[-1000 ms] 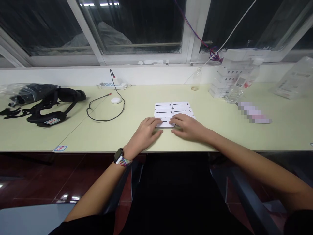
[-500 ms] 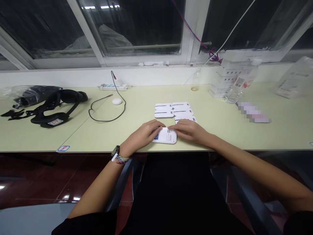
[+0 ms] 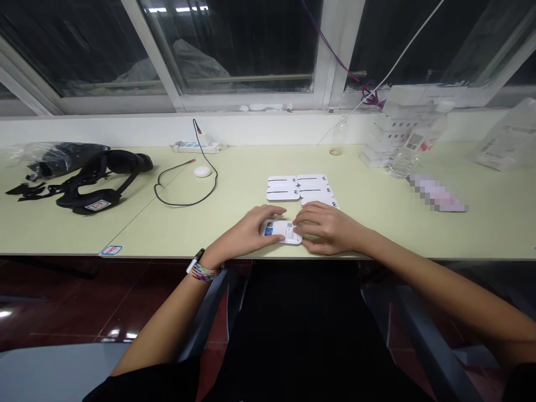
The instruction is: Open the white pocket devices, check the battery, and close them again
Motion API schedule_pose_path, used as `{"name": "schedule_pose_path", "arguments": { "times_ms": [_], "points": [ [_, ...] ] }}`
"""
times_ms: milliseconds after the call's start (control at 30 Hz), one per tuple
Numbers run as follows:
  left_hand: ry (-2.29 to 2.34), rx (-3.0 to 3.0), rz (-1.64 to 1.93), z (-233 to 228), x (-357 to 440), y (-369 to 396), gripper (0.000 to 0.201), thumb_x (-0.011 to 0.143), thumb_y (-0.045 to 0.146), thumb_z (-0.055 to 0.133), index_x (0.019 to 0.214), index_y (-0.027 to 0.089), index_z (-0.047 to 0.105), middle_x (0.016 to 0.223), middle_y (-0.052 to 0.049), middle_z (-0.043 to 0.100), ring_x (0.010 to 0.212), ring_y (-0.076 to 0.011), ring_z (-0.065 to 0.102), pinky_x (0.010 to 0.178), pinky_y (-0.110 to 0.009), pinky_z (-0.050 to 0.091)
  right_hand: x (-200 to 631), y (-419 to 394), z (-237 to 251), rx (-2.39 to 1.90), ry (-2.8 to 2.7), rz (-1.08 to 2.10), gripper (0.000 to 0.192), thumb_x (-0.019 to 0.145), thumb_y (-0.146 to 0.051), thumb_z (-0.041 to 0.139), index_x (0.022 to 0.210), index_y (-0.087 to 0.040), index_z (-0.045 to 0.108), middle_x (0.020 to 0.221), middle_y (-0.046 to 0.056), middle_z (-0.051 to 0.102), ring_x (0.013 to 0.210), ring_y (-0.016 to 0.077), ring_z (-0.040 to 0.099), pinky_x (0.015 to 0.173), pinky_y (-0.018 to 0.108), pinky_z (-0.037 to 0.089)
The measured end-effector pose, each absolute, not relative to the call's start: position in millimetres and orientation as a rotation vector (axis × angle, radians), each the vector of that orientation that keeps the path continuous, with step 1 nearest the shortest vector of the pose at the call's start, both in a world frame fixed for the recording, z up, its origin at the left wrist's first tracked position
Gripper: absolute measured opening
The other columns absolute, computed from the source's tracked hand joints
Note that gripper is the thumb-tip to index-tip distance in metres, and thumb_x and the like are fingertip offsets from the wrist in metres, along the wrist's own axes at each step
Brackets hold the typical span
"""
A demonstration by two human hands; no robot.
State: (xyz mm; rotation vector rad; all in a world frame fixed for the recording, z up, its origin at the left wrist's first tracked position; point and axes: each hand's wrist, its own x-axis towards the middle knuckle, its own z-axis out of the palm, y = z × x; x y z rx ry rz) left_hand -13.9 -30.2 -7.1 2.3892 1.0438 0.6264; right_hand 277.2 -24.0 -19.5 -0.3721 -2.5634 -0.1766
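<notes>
A flat white box (image 3: 285,233) with rounded corners lies near the table's front edge, its printed label with a blue patch and a small code facing up. Around its left end is my left hand (image 3: 249,231), thumb along the near side and index finger raised apart from the far side. My right hand (image 3: 329,228) has its bent fingertips on the box's right end, with the thumb by the near corner. Just beyond the hands sit several similar white boxes (image 3: 283,193), close together in two columns, each marked with a dark line and a letter.
To the left are a black headset (image 3: 90,198), a black cable (image 3: 184,205), a round white object (image 3: 202,171) and a power strip (image 3: 196,147). At right stand stacked white cartons (image 3: 379,146), a plastic bottle (image 3: 404,159) and a blurred pinkish item (image 3: 439,195).
My left thumb has come to the box's near side while its index finger lifted off the far edge. My right hand has shifted nearer, its fingers now over the box's right end.
</notes>
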Motion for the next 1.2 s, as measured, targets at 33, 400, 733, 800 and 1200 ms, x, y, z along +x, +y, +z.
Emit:
{"name": "schedule_pose_path", "arguments": {
  "times_ms": [33, 400, 733, 800, 1200],
  "points": [
    [1.016, 2.371, 0.598, -7.7, -14.7, -30.3, 0.06, 0.097, 0.038, 0.082, 0.152, 0.032, 0.059, 0.148, -0.009, 0.069, 0.139, -0.0323, 0.066, 0.118, -0.051, 0.055, 276.4, -24.3, -16.9, -0.365, -2.578, -0.219, 0.017, 0.103, -0.022, 0.062, 0.11, -0.021, 0.077, 0.113, 0.012, 0.081, 0.1, 0.0272, 0.071, 0.099, 0.05, 0.06],
    [0.975, 2.377, 0.675, -18.3, -15.8, -31.6, 0.076, 0.093, 0.033, 0.083, 0.161, 0.033, 0.049, 0.151, -0.011, 0.068, 0.14, -0.0338, 0.066, 0.121, -0.055, 0.052, 257.4, -36.3, 15.4, -0.219, -2.901, -0.825, 0.028, 0.108, -0.007, 0.052, 0.098, -0.022, 0.074, 0.094, 0.004, 0.078, 0.083, 0.0218, 0.07, 0.092, 0.042, 0.059],
    [0.972, 2.384, 0.72, -19.0, -17.3, -32.0, 0.072, 0.091, 0.032, 0.081, 0.157, 0.03, 0.052, 0.147, -0.011, 0.07, 0.136, -0.0318, 0.07, 0.119, -0.05, 0.055, 247.1, -36.1, 12.6, -0.275, -2.951, -0.725, 0.024, 0.107, -0.002, 0.053, 0.105, -0.017, 0.072, 0.098, 0.009, 0.079, 0.089, 0.0222, 0.076, 0.109, 0.045, 0.057],
    [0.968, 2.396, 0.726, -18.7, -17.3, -32.2, 0.07, 0.091, 0.031, 0.081, 0.155, 0.03, 0.054, 0.146, -0.011, 0.071, 0.134, -0.0313, 0.071, 0.117, -0.049, 0.057, 245.7, -36.9, 12.4, -0.238, -2.944, -0.797, 0.023, 0.107, -0.002, 0.054, 0.107, -0.016, 0.072, 0.097, 0.01, 0.079, 0.087, 0.0226, 0.077, 0.103, 0.043, 0.059],
    [0.958, 2.42, 0.711, -20.1, -15.7, -30.2, 0.06, 0.091, 0.029, 0.079, 0.148, 0.027, 0.059, 0.149, -0.011, 0.068, 0.137, -0.0314, 0.068, 0.12, -0.049, 0.055, 242.9, -41.7, 13.7, -0.242, -2.947, -0.957, 0.027, 0.109, -0.001, 0.045, 0.106, -0.015, 0.068, 0.095, 0.009, 0.077, 0.081, 0.0226, 0.075, 0.081, 0.038, 0.058]
  ]
}}
